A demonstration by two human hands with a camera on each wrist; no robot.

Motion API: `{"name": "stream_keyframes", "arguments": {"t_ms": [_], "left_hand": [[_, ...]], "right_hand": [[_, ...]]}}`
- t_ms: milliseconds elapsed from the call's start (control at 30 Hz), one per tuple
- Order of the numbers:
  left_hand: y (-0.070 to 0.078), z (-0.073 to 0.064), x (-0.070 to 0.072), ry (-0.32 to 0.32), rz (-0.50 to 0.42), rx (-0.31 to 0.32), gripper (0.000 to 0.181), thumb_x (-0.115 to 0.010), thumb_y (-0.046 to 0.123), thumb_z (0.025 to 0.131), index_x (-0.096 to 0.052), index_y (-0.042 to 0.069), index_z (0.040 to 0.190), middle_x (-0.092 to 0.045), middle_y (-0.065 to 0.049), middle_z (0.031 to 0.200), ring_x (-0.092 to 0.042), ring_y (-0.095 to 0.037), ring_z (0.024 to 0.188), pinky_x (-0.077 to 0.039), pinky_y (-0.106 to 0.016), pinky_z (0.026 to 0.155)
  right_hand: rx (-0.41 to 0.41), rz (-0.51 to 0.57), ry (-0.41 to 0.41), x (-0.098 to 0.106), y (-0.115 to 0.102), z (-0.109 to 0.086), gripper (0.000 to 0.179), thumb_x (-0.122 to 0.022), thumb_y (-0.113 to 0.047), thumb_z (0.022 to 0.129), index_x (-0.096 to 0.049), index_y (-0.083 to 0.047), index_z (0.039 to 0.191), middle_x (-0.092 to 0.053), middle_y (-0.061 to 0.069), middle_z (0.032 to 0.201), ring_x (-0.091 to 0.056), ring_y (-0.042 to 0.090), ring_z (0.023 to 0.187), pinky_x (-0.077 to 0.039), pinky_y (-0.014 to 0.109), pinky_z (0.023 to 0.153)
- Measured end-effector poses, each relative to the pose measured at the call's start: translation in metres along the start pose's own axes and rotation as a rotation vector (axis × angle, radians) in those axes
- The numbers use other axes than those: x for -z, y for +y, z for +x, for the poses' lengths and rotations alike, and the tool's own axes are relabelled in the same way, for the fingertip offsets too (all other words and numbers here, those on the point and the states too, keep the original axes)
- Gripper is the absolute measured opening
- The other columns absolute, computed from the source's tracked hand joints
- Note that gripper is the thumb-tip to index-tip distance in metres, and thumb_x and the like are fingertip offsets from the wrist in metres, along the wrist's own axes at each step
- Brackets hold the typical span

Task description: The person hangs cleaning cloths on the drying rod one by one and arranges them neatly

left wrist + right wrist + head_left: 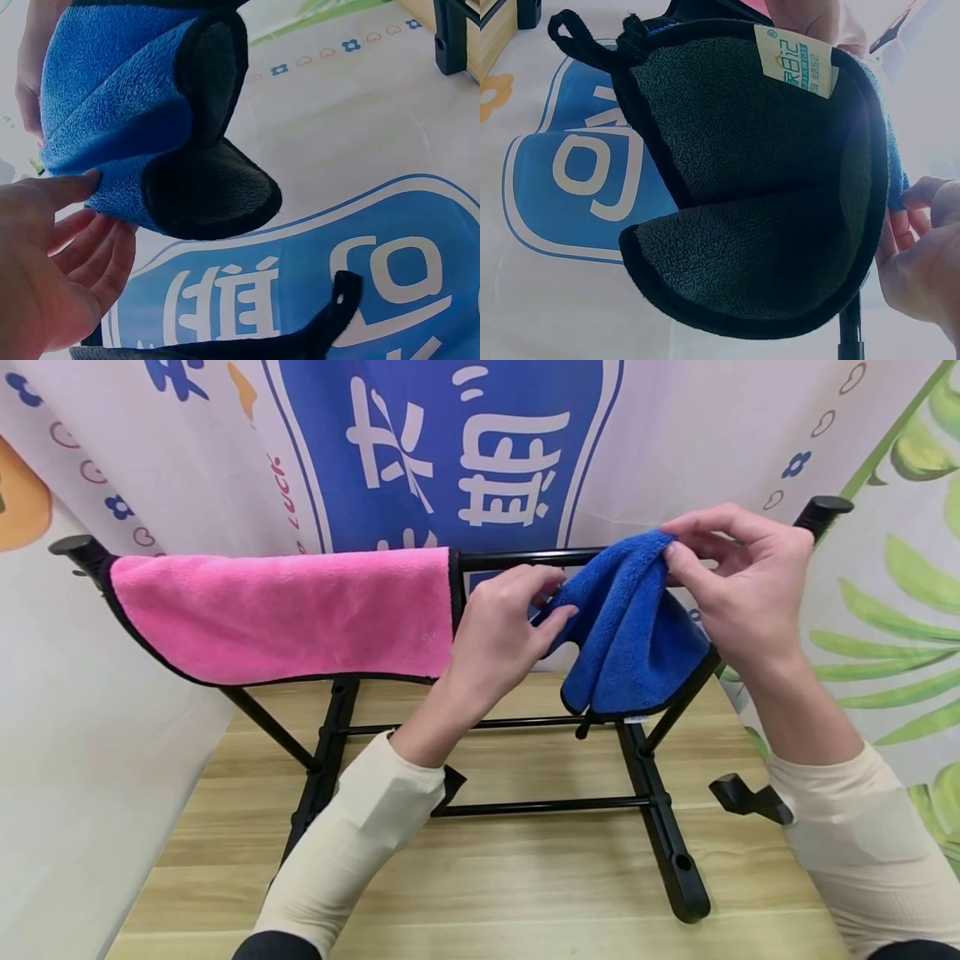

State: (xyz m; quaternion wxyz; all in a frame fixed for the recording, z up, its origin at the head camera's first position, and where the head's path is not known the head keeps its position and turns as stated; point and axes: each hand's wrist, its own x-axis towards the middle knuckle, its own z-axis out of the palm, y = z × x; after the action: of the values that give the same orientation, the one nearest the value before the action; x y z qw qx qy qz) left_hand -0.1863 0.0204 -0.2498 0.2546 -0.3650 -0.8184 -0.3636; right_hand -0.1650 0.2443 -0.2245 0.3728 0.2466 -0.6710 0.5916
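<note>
blue towel bunched at black rack bar, left hand and right hand each pinching it, thumbs near fingers. likely mid-hanging; next probably needs spreading along the bar.

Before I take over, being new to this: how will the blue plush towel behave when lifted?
Probably floppy: the blue plush towel gathers into folds where the right hand pinches it. Likely not slippery, given its fuzzy pile.
</note>
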Motion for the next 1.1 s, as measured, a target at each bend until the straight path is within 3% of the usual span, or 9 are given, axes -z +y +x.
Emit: {"name": "stream_keyframes", "arguments": {"t_ms": [133,267,567,800,1100], "left_hand": [[0.005,0.006,0.003,-0.014,0.007,-0.012,0.023,-0.073,0.007,0.097,-0.074,-0.001,0.119,-0.074,-0.013,0.107,-0.067,-0.02,0.091,-0.056,-0.023,0.081],[0.01,0.011,0.008,-0.012,-0.061,-0.003,0.018,-0.071,0.004,0.097,-0.075,-0.002,0.113,-0.073,-0.013,0.101,-0.066,-0.019,0.084,-0.055,-0.021,0.078],[0.015,0.02,0.019,0.075,-0.289,0.077,0.01,-0.07,0.0,0.096,-0.075,-0.005,0.102,-0.073,-0.014,0.092,-0.07,-0.018,0.076,-0.059,-0.021,0.077],[0.017,0.031,0.029,0.104,-0.383,0.167,0.011,-0.069,0.0,0.097,-0.074,-0.006,0.105,-0.072,-0.015,0.094,-0.075,-0.02,0.078,-0.061,-0.023,0.08],[0.019,0.037,0.034,0.104,-0.543,0.245,0.012,-0.068,-0.003,0.097,-0.072,-0.007,0.107,-0.07,-0.016,0.095,-0.075,-0.023,0.075,-0.063,-0.03,0.072]], "right_hand": [[0.001,0.004,-0.015,0.001,-0.002,0.001,0.015,-0.065,0.017,0.089,-0.076,0.01,0.095,-0.071,0.018,0.091,-0.074,0.018,0.078,-0.062,0.023,0.071],[-0.001,0.036,-0.011,0.0,-0.002,0.002,0.015,-0.064,0.018,0.088,-0.076,0.011,0.094,-0.071,0.019,0.089,-0.073,0.019,0.075,-0.062,0.023,0.069],[0.011,-0.012,-0.015,-0.001,-0.007,0.005,0.014,-0.065,0.017,0.088,-0.075,0.012,0.095,-0.072,0.016,0.088,-0.073,0.016,0.074,-0.061,0.021,0.069],[-0.065,-0.011,0.041,-0.002,-0.012,0.01,0.013,-0.067,0.015,0.085,-0.077,0.009,0.09,-0.073,0.01,0.082,-0.068,0.017,0.068,-0.058,0.018,0.064],[-0.135,-0.179,-0.053,0.005,-0.013,0.006,0.012,-0.07,0.01,0.088,-0.077,0.005,0.096,-0.071,0.004,0.083,-0.064,0.015,0.069,-0.057,0.015,0.067]]}}
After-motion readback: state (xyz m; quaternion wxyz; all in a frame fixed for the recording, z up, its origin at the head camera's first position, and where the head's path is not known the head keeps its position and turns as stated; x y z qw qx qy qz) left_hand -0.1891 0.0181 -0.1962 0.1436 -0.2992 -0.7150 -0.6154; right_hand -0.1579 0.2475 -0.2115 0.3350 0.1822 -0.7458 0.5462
